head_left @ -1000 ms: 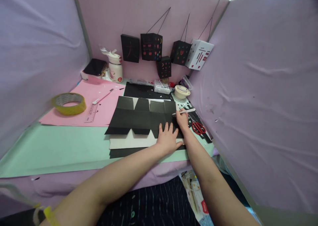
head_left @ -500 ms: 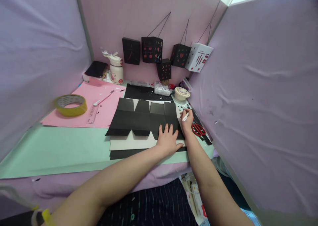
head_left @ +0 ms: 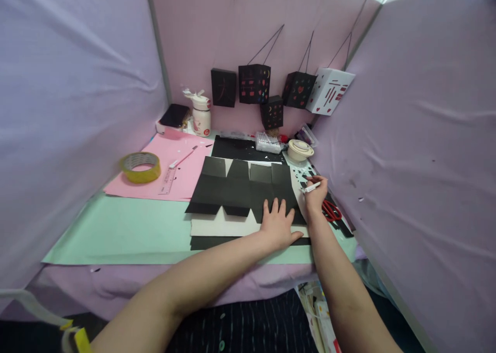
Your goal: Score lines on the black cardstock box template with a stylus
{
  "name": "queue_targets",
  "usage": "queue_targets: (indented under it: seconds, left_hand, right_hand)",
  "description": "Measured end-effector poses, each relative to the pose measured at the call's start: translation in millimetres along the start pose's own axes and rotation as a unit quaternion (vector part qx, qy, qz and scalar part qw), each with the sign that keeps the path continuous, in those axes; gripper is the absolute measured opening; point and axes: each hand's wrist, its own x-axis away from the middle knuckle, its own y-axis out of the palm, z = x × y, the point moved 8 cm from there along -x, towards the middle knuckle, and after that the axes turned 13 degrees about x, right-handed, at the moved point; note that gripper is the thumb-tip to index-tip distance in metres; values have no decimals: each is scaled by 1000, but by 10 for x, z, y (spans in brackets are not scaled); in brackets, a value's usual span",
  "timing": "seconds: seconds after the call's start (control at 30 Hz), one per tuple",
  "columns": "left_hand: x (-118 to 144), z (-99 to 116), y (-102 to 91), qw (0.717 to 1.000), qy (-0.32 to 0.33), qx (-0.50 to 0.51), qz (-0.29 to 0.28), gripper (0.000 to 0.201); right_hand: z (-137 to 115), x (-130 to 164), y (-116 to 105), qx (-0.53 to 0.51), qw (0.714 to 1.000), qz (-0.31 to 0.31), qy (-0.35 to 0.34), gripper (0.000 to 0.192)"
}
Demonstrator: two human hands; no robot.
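Left hand point(head_left: 278, 223) flat, fingers spread on black card cutout point(head_left: 240, 187) over white sheet point(head_left: 220, 226), right hand point(head_left: 315, 193) pinched around white pen point(head_left: 311, 187) at the cutout's right edge, red scissors point(head_left: 331, 210) just beside, yellow tape roll point(head_left: 140, 167) and ruler point(head_left: 168, 174) on pink paper point(head_left: 155, 180) well left, paper lanterns point(head_left: 271, 87) hanging behind, pen tip too small to make out

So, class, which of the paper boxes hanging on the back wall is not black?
The white box, the one furthest right with red cut-out marks; the other four hanging boxes are black.

Matt black paper sheet point(head_left: 240, 187) lies beside wrinkled lilac cloth walls point(head_left: 418, 136).
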Motion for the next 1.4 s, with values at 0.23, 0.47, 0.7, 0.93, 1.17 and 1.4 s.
queue_targets:
  seconds: [0.23,0.47,0.7,0.93,1.17,1.4]
  left_hand:
    - [-224,-196,-109,994,-9,0,-112,79]
    - [-450,-414,-282,994,-19,-19,-102,77]
    - [-436,-375,-244,996,56,-27,-67,80]
    - [-476,-491,-166,994,66,15,-87,81]
    - [-640,-669,-204,997,42,11,-57,76]
    - [-511,-501,-535,997,74,4,33,46]
  right_hand:
    - [232,-330,-552,44,995,87,7,20]
    - [214,-460,-739,147,988,52,-13,16]
    - [326,-699,-204,299,940,-156,-49,13]
    - [447,-860,169,369,900,-218,-82,12]
    - [104,-682,-27,336,926,-149,-88,10]
    - [-296,75,-243,231,941,-189,-158,11]
